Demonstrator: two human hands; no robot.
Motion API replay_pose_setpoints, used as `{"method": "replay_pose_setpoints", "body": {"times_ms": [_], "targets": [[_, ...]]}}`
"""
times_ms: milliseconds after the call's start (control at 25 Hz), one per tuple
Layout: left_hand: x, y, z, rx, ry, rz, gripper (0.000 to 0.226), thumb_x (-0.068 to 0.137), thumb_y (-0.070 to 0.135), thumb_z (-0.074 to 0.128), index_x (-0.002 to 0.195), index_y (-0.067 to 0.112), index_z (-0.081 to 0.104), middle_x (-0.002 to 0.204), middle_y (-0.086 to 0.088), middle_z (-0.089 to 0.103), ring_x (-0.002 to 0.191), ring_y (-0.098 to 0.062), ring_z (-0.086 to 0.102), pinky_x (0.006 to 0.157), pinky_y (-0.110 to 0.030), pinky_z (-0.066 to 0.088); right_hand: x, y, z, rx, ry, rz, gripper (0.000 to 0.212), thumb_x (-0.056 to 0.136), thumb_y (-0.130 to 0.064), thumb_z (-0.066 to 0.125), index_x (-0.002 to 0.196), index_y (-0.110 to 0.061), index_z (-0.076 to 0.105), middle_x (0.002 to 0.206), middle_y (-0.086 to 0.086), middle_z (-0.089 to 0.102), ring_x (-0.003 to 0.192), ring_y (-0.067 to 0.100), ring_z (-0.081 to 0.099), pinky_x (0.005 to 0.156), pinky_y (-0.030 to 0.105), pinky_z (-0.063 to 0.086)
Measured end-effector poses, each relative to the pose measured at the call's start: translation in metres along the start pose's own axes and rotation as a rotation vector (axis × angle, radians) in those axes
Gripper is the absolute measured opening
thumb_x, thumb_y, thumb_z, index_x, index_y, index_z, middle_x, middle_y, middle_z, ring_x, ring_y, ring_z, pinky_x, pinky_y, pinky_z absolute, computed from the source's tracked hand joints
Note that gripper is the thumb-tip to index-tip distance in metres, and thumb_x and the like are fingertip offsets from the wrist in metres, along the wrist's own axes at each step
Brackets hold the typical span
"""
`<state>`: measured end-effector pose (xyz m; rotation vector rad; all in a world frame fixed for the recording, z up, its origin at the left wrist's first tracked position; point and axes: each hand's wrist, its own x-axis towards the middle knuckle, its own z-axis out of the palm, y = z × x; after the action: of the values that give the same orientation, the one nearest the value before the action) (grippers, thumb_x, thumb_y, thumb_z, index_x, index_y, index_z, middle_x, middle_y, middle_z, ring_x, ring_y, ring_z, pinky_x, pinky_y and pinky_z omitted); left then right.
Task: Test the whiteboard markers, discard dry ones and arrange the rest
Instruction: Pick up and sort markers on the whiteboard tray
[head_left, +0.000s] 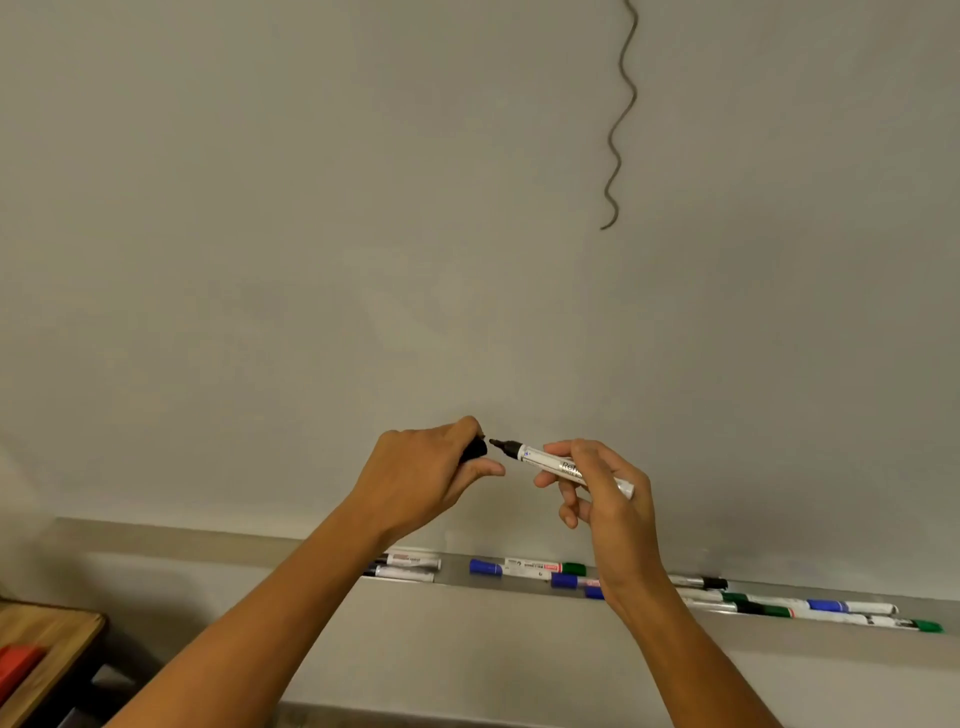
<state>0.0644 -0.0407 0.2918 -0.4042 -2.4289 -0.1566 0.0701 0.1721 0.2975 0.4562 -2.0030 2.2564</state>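
My right hand (597, 483) holds an uncapped white marker (550, 460) with a black tip that points left. My left hand (431, 467) grips its black cap (474, 450), a small gap away from the tip. Both hands are in front of the whiteboard (363, 208), just above its tray (457, 574). A faint grey wavy line (621, 119) runs down the board at the upper right. In the tray lie several markers: two white ones (410, 566) at the left, blue and green capped ones (524, 569) in the middle, more (810, 608) at the right.
A wooden table corner (47, 649) with a red object (15, 667) on it shows at the lower left. The wall under the tray is plain grey.
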Motion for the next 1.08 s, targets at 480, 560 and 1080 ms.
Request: {"method": "replay_pose_setpoints", "body": {"times_ms": [480,560,1080], "targets": [[-0.059,0.011,0.028,-0.386,-0.187,-0.102,0.039,0.093,0.061,0.042,0.108,0.029,0.059,0.092,0.022,0.053,0.070,-0.003,0.051,0.061,-0.016,0.038,-0.017,0.040,-0.003,-0.096,-0.156,0.218,0.018,0.092,-0.023,0.064,0.094,-0.008,0.073,0.083,0.011,0.077,0.070,0.029,0.070,0.051,0.031,0.048],[-0.066,0.010,0.028,-0.463,-0.252,-0.126,0.029,0.099,0.051,0.044,0.112,0.029,0.057,0.091,0.028,0.048,0.072,-0.002,0.051,0.063,-0.015,0.036,-0.016,0.040,-0.005,-0.126,-0.196,0.262,0.020,0.087,-0.026,0.067,0.098,-0.011,0.074,0.087,0.007,0.078,0.072,0.027,0.073,0.050,0.030,0.050],[-0.107,-0.006,0.037,-0.689,-0.399,-0.263,0.024,0.104,0.036,0.042,0.112,0.021,0.059,0.092,0.017,0.053,0.079,-0.001,0.051,0.070,-0.014,0.037,-0.025,0.078,0.028,-0.094,-0.331,0.386,0.018,0.094,-0.025,0.064,0.103,-0.010,0.067,0.088,0.010,0.078,0.060,0.027,0.068,0.049,0.030,0.052]]}}
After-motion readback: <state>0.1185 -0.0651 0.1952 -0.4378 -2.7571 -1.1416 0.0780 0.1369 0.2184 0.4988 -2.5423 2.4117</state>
